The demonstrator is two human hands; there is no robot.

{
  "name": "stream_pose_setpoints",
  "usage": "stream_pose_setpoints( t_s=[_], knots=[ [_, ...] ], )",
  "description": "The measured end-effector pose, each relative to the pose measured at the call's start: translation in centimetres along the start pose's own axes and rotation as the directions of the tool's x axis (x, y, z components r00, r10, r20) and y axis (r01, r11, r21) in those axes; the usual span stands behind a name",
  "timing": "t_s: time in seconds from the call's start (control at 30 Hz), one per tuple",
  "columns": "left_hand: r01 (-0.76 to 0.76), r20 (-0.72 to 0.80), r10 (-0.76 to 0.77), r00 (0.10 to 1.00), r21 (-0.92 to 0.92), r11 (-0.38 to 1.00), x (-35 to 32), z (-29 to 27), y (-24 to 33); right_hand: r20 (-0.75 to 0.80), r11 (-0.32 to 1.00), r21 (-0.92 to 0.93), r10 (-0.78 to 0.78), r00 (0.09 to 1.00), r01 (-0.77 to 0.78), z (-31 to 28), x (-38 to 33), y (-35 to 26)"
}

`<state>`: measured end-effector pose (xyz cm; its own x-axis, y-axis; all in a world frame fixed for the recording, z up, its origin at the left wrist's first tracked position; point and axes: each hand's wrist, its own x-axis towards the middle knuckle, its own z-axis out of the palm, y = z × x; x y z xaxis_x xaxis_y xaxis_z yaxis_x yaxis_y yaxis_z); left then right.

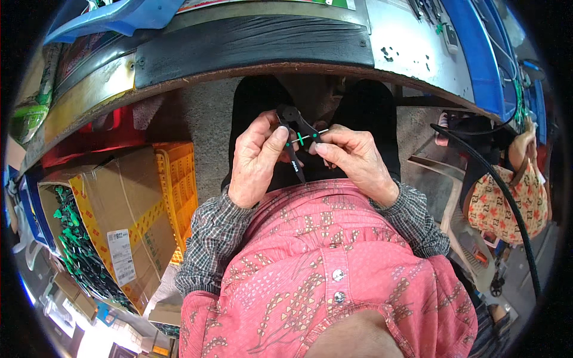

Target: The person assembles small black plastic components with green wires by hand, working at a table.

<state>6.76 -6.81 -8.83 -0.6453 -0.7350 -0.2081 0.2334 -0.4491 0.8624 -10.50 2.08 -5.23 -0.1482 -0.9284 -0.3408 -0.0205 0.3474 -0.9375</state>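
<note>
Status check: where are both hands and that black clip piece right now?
Left hand and right hand both pinching the black clip part, held over the lap. Green tab between fingertips. Nothing blocking.

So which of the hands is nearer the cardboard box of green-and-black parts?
Left. The left hand sits closer to the cardboard box at the person's left; the right hand lies beyond it.

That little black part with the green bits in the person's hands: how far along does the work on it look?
In hand: the left hand and right hand pinch one black part with green clips over the lap. Possibly done, though I can't be sure: a cardboard box on the left holds a heap of similar black and green pieces. What is left can't be told from this view.
</note>
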Motion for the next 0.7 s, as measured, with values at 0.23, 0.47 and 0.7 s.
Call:
stream_pose_setpoints(
  t_s=[0.23, 0.47, 0.7],
  knots=[
    [0.09, 0.076, -0.09, 0.993, 0.001, 0.996, 0.2, 0.2, 1.6, 0.041, 0.999, 0.016, 0.036, 0.999, -0.037, 0.0, 0.1, -0.1],
    [0.107, 0.11, -0.109, 0.988, 0.025, 0.994, 0.1, 0.0, 1.7, 0.008, 0.994, 0.111, 0.019, 1.0, -0.02, 0.8, -0.5, -0.3],
    [0.042, 0.112, -0.052, 0.992, 0.093, 0.995, 0.1, -0.1, 1.8, -0.013, 0.985, 0.172, -0.009, 1.0, 0.011, 1.5, -0.8, 0.2]
  ],
)
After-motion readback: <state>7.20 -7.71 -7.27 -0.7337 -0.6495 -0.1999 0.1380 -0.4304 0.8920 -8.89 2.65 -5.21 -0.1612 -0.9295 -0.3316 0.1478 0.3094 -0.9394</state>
